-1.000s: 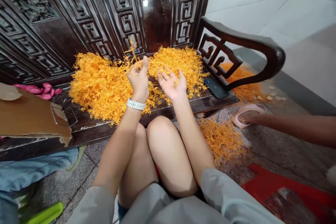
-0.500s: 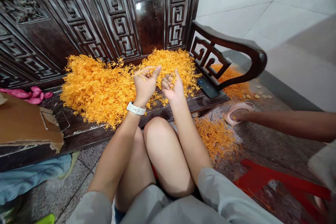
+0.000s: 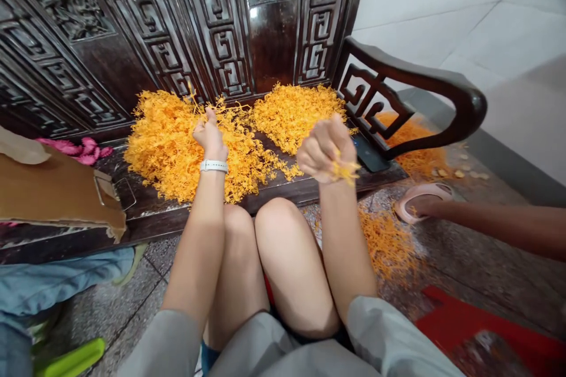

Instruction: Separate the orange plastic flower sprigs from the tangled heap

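Observation:
A large heap of orange plastic sprigs [image 3: 177, 141] covers the dark wooden bench seat [image 3: 145, 212], with a second heap [image 3: 296, 112] toward the armrest. My left hand [image 3: 207, 134], a white watch on its wrist, rests in the left heap with fingers closed around orange sprigs. My right hand [image 3: 326, 150] is raised in front of the bench edge, fisted on a small bunch of orange sprigs [image 3: 342, 172] that sticks out below the fingers.
A dark phone [image 3: 369, 153] lies on the seat by the carved armrest [image 3: 415, 85]. More orange sprigs [image 3: 387, 244] litter the floor. Another person's leg with a pink slipper [image 3: 420, 197] reaches in from the right. Brown cardboard [image 3: 53, 188] lies left.
My hands parted: the left one moved left into the heap, the right one pulled back toward me, fisted on a bunch. The camera shifted slightly.

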Demonstrator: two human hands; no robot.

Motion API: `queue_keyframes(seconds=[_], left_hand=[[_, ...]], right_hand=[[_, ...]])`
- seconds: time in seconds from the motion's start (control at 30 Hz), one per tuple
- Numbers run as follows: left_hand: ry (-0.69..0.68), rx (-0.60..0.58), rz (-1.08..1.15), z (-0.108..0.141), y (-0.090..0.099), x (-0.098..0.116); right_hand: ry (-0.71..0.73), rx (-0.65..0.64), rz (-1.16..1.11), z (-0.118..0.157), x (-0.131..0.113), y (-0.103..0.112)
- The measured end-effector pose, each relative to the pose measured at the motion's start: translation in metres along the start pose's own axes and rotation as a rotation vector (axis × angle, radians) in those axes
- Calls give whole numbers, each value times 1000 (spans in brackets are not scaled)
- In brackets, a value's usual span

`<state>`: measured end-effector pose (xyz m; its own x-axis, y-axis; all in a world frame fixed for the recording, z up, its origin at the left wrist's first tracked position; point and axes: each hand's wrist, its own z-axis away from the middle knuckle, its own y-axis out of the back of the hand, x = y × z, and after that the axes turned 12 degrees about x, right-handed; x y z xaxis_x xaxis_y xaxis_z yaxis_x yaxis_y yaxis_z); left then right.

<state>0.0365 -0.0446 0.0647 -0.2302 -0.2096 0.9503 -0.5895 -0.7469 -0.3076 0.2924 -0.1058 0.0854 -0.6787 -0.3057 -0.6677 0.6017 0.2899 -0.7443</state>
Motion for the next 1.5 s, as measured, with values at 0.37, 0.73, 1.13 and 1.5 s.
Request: queue_keyframes(seconds=[0.37, 0.73, 1.13, 1.5], left_hand=[[83, -332, 150, 17, -6, 5], [-112, -456, 2, 41, -7, 22], [-27, -643, -156, 20, 43, 35], [-753, -772, -1045, -4, 53, -19]], right_hand=[[-15, 915, -309, -59, 51, 61], [162, 260, 288, -39, 50, -6], [844, 1231, 457, 138, -80, 48], [-142, 601, 2054, 202, 1, 123]])
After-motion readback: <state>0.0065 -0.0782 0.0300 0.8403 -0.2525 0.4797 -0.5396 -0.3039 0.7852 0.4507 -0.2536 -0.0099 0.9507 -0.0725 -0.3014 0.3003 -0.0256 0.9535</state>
